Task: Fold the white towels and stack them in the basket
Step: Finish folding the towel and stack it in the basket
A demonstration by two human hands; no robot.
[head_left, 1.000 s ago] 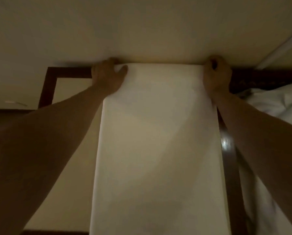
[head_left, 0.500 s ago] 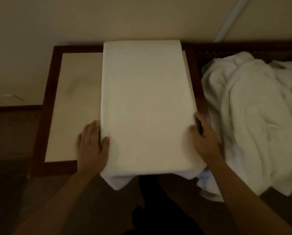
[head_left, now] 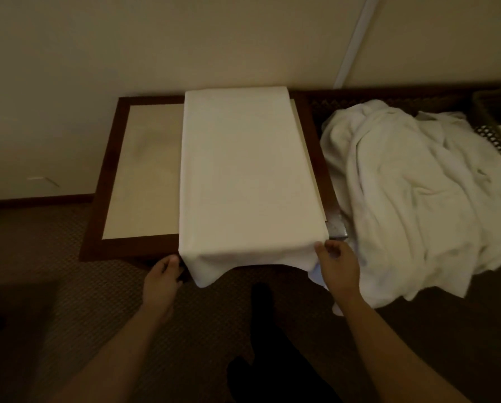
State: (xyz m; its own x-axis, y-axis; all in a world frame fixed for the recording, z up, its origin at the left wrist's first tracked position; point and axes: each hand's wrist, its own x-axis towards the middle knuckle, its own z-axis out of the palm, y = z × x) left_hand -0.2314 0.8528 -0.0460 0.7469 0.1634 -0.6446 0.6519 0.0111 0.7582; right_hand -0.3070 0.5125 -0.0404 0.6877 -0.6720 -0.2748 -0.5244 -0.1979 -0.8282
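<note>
A white towel [head_left: 249,170] lies flat in a long strip on the low table [head_left: 140,175], from the wall to the front edge, where its end hangs over. My left hand [head_left: 162,276] is at the hanging end's left side, fingers curled at the towel's edge. My right hand [head_left: 338,264] is at the front right corner, thumb on the cloth and fingers curled round the hanging corner. A heap of unfolded white towels [head_left: 403,193] lies to the right. The dark woven basket [head_left: 498,138] shows at the far right edge, with something white inside.
The table has a dark wooden frame [head_left: 98,199] and stands against a cream wall [head_left: 185,45]. Brown carpet [head_left: 68,286] covers the floor in front. My dark-clothed leg [head_left: 260,344] is below the table's front edge.
The towel, held up by its top corners a second ago, now lies on the table. My hands slid from its sides down to the front hanging corners.
</note>
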